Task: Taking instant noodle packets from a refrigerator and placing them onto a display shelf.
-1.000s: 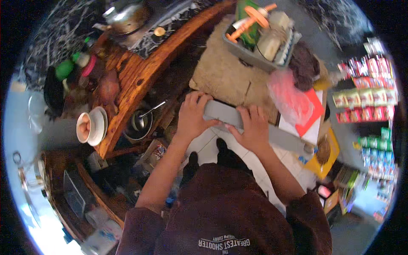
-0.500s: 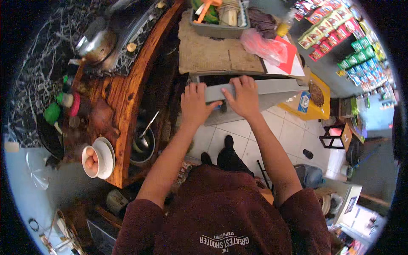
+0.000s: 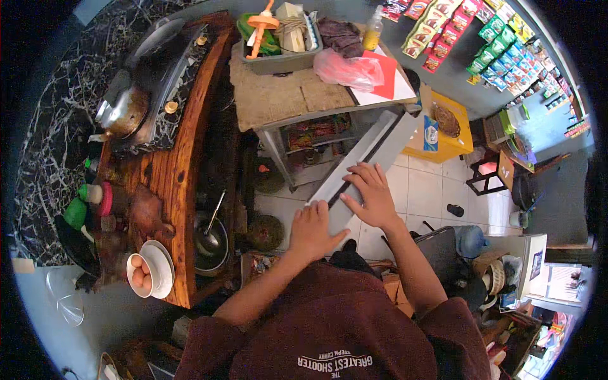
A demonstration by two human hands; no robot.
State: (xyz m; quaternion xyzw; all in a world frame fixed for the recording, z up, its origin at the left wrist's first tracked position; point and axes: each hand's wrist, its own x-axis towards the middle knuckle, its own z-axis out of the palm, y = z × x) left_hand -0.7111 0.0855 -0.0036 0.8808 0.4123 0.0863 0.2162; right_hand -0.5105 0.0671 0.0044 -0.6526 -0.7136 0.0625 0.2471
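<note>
A long grey cabinet door [image 3: 384,144] with a dark strip along its top edge slants out from the right front of a grey cabinet [image 3: 273,140]. My left hand [image 3: 311,233] has its fingers hooked over the door's near end, thumb stretched to the right. Farther along the same top edge, my right hand [image 3: 370,195] grips with fingers reaching across the strip. Inside the cabinet, colourful packets [image 3: 320,131] lie on a shelf. Cardboard [image 3: 269,95] covers its top, bearing a grey bin [image 3: 285,62] of mixed items and a pink plastic bag [image 3: 345,68].
At left runs a wooden counter [image 3: 183,209] with a bowl of eggs [image 3: 140,278] and a pot [image 3: 126,113]. A steel pan with a ladle [image 3: 211,240] sits below it. A yellow crate [image 3: 437,149] stands right of the cabinet. Packet strips [image 3: 443,31] hang at upper right.
The door has swung outward from the cabinet front toward me and to the right, exposing the shelves. Both hands have moved nearer with it, still on its top edge.
</note>
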